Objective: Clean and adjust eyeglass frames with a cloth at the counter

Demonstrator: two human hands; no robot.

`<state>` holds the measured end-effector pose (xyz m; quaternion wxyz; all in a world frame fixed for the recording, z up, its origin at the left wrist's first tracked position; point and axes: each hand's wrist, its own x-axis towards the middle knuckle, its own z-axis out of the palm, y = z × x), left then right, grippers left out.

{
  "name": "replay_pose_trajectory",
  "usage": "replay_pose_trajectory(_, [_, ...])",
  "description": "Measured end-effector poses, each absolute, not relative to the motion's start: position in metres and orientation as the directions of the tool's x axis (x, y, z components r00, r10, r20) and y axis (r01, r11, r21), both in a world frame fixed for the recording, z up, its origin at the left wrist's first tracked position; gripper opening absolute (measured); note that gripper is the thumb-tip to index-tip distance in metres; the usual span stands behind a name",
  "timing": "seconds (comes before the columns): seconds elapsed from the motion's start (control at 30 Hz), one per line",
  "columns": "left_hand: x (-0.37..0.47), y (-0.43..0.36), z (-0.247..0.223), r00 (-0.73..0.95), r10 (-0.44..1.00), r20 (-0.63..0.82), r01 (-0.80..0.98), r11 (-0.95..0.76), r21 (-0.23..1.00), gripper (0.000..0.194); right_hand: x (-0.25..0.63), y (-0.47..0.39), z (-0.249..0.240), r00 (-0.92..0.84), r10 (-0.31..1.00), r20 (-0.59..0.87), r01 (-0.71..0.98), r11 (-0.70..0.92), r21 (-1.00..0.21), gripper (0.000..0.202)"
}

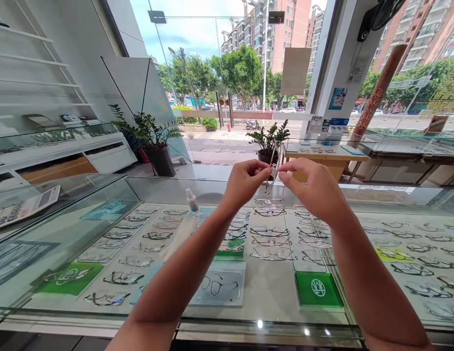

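In the head view, a thin-framed pair of eyeglasses (272,171) is held up above the glass counter, seen nearly edge-on. My left hand (246,183) is closed on it in a pinch of thumb and forefinger. From the other side my right hand (314,187) brings its thumb and forefinger tips together at the frame's edge; their exact contact is hard to make out. Below both hands, folded eyeglasses (272,231) lie in rows. A small white spray bottle (192,201) stands left of my left forearm, near a pale cloth (180,236).
The glass counter (263,319) spans the front, with green pads (318,288) and a tray with a glasses picture (232,273) among the rows. A calculator-like device (49,196) lies far left. Potted plants (159,158) stand beyond, before the glass doors.
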<state>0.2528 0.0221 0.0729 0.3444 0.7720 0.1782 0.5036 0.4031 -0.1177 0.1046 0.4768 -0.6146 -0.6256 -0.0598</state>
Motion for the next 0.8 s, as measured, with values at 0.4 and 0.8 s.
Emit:
replay_pose_trajectory(0.4, [0.273,0.028,0.043,0.875,0.483,0.028,0.468,-0.860,0.204,0.014,0.419,-0.125,0.114,0.182,0.711,0.679,0.802,0.292,-0.522,0.008])
replay_pose_trajectory(0.8, [0.290,0.031,0.013,0.848,0.526,-0.059,0.529,-0.835,0.153,0.018,0.411,-0.130,0.121,0.186,0.738,0.649,0.784,0.288,-0.551,0.007])
